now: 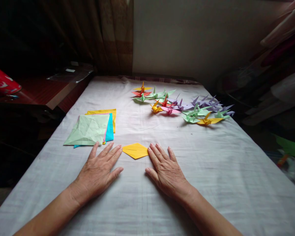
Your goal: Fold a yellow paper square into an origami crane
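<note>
A yellow folded paper (pixel 135 151), diamond-like with a slit along its middle, lies flat on the cloth between my hands. My left hand (pixel 98 168) rests palm down with its fingers spread, its fingertips at the paper's left point. On the other side, my right hand (pixel 165 167) also lies flat and spread, fingertips at the right point of the paper. Neither hand grips anything. Just beyond my left fingers sits a stack of folded paper squares (pixel 88 129), pale green on top, with blue, pink and yellow edges showing beneath.
Several folded paper cranes (pixel 169 109) in yellow, red, green, pink and purple stand at the far right of the table, which a white cloth (pixel 137 203) covers. At the left is a brown wooden surface (pixel 56 93) with a clear plastic bag (pixel 72 73) and a red object (pixel 3 80).
</note>
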